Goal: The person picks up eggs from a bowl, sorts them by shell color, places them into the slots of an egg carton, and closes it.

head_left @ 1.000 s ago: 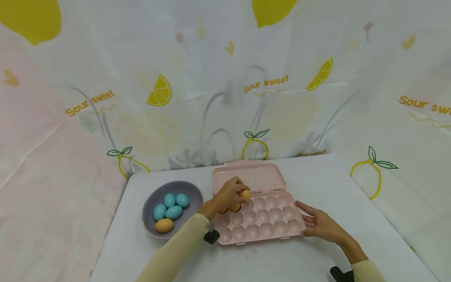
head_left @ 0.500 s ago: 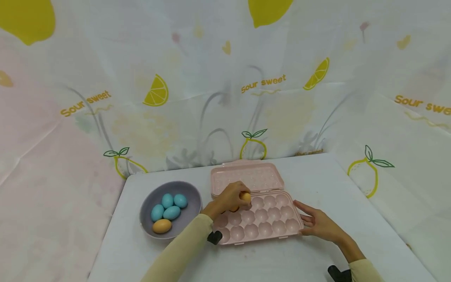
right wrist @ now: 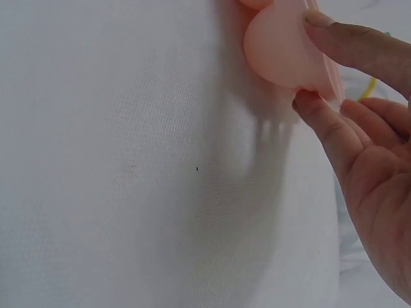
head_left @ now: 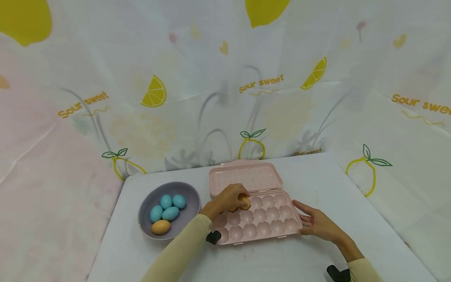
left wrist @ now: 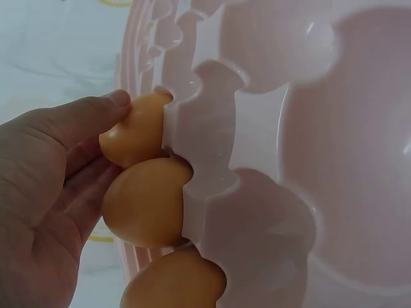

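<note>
A pink plastic egg carton [head_left: 260,215] lies unfolded on the table, its lid [head_left: 246,177] laid back behind the cups. My left hand [head_left: 229,198] holds a brown egg [left wrist: 136,131] with thumb and fingers, the egg's lower part in a back-row cup. Two more brown eggs, a middle one [left wrist: 148,202] and a nearer one [left wrist: 174,282], sit beside it in the same row; from the head, the hand mostly hides them. At the carton's right end my right hand [head_left: 321,225] grips the edge, thumb [right wrist: 318,19] on top and a finger beneath.
Left of the carton stands a grey-purple bowl [head_left: 186,219] holding several blue eggs [head_left: 170,213] and one brown egg [head_left: 161,227]. The white table [head_left: 267,262] meets a lemon-print cloth backdrop [head_left: 197,98] behind and at the sides.
My left hand has lowered the brown egg from above the carton into a back-row cup. The right hand keeps its grip on the carton's edge. The head view has shifted slightly.
</note>
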### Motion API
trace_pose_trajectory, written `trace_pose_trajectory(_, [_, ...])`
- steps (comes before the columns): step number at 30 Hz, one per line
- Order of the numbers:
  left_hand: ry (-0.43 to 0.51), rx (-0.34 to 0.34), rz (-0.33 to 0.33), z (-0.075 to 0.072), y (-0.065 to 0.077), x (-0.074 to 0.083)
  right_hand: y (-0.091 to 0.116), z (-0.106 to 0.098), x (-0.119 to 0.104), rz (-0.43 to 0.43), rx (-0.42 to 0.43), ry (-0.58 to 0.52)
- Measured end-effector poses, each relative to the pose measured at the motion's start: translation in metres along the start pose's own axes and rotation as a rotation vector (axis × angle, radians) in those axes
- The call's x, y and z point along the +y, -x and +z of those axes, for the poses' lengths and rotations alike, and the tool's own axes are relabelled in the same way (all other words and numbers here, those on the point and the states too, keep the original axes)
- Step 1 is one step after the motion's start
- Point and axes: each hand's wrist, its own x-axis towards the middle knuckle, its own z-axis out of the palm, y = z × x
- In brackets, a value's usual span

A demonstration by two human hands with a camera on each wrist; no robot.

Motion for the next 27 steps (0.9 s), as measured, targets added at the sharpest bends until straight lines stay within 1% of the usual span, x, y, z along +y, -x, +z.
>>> trace_pose_trajectory(4, [-0.011, -0.017, 0.017, -0.001, 0.004, -0.002, -0.001, 0.001, 0.0, 0.013, -0.005, -0.01])
trace_pose_trajectory(8, [-0.008, -0.034, 0.033, -0.007, 0.01, -0.002, -0.004, 0.002, 0.0, 0.005, -0.014, -0.014])
trace_pose_trajectory(10, [-0.009, -0.043, 0.042, -0.011, 0.014, -0.001, -0.005, 0.003, -0.001, -0.003, -0.018, -0.01])
trace_pose_trajectory(12, [-0.016, -0.047, 0.066, -0.015, 0.017, 0.0, -0.006, 0.003, -0.001, 0.001, -0.018, -0.012])
trace_pose_trajectory(14, [-0.042, -0.049, 0.085, -0.02, 0.021, 0.001, -0.006, 0.004, -0.001, 0.01, -0.017, -0.017])
trace_pose_trajectory(17, [-0.062, -0.042, 0.084, -0.029, 0.031, 0.002, -0.006, 0.004, -0.002, 0.029, -0.02, -0.031])
trace_pose_trajectory(18, [-0.054, -0.039, 0.078, -0.032, 0.035, 0.002, -0.005, 0.005, -0.002, 0.036, -0.02, -0.036])
trace_pose_trajectory(20, [-0.021, -0.023, 0.069, -0.037, 0.044, 0.001, -0.004, 0.004, -0.003, 0.048, -0.018, -0.042])
trace_pose_trajectory(24, [0.045, 0.053, 0.089, -0.045, 0.066, -0.004, -0.002, 0.003, -0.004, 0.036, -0.015, -0.032])
trace_pose_trajectory(27, [0.005, 0.113, 0.137, -0.052, 0.083, -0.009, 0.0, 0.001, -0.004, 0.029, -0.014, -0.025])
